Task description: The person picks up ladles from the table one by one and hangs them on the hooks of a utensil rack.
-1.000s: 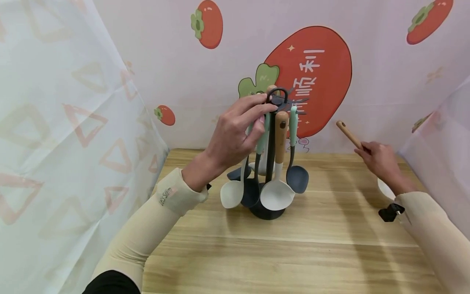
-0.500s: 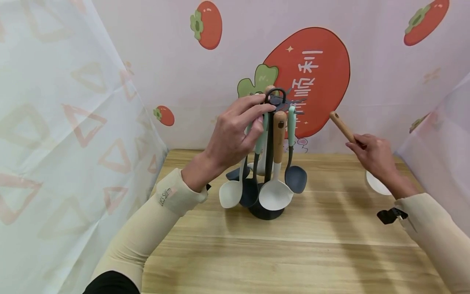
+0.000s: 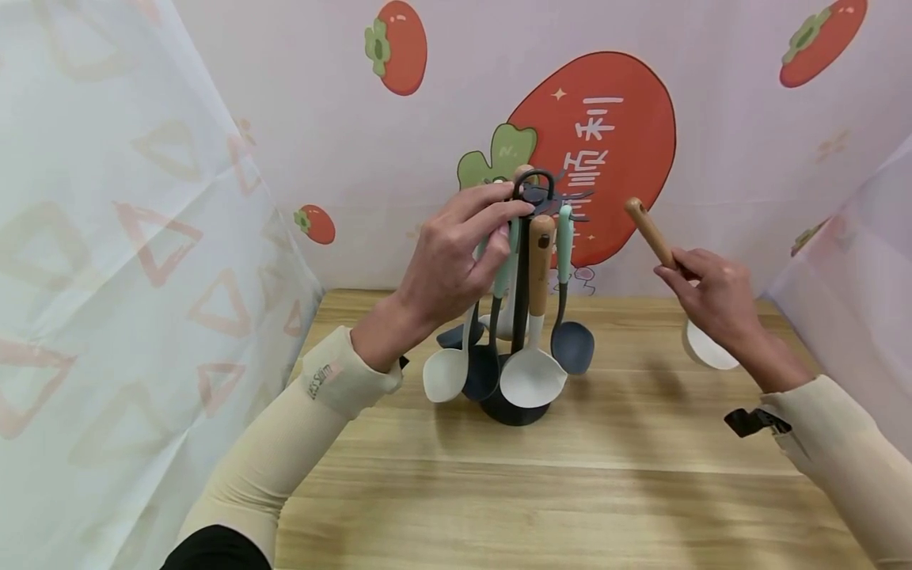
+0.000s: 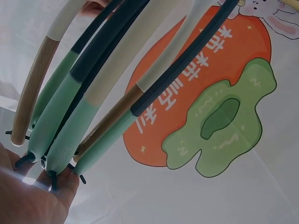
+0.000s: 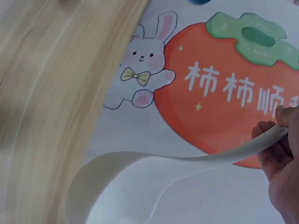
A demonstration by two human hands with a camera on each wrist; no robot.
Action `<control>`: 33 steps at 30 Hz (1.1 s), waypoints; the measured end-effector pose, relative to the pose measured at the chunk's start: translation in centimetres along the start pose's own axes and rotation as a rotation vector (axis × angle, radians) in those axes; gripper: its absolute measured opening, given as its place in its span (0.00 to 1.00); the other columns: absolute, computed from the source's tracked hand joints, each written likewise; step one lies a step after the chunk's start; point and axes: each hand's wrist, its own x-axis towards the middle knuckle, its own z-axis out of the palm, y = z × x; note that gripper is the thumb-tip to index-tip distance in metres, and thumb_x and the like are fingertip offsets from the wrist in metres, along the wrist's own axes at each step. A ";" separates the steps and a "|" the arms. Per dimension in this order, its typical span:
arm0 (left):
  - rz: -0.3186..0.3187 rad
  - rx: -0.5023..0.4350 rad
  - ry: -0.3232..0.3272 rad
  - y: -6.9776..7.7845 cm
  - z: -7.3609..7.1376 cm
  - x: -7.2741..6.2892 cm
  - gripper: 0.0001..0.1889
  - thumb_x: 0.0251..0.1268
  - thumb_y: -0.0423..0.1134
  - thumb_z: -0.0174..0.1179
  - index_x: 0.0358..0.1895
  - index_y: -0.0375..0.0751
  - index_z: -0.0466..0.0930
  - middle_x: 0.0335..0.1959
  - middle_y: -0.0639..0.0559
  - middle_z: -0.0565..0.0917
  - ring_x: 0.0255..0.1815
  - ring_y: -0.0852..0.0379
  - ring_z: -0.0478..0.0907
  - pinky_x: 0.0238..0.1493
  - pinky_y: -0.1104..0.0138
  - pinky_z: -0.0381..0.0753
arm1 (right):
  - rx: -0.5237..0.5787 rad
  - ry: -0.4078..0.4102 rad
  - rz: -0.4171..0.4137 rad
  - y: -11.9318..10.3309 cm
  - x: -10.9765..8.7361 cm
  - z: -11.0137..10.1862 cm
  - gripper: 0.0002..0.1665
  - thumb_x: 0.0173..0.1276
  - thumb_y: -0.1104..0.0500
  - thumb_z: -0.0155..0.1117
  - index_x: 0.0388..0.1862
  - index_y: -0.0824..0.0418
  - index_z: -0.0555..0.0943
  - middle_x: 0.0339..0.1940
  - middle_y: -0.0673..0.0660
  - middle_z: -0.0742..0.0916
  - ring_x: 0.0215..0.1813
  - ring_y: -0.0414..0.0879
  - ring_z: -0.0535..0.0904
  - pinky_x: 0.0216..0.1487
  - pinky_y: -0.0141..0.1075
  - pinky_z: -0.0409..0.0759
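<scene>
My left hand holds the top of a black rotating utensil rack, its fingers at the dark ring and hooks. Several utensils hang there, among them a white ladle with a wooden handle, a cream spoon and a dark spatula with a mint handle. In the left wrist view their handles hang close to that hand. To the right, my right hand grips another white ladle just below its wooden grip. Its bowl hangs low, partly hidden behind the wrist.
The rack stands on a wood-grain table. A printed cloth backdrop rises behind the table, with a white cloth side wall at the left and another at the right.
My right hand has moved left and slightly up with the ladle, bringing its wooden end nearer the rack. The left hand stays at the rack's top.
</scene>
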 end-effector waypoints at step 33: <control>-0.021 -0.002 -0.009 -0.1 0.1 0.1 0.18 0.77 0.33 0.51 0.57 0.33 0.88 0.64 0.35 0.83 0.67 0.43 0.80 0.67 0.61 0.81 | 0.164 0.103 -0.132 -7.1 3.1 -0.7 0.34 0.76 0.39 0.64 0.46 0.72 0.90 0.34 0.65 0.92 0.45 0.15 0.76 0.46 0.11 0.72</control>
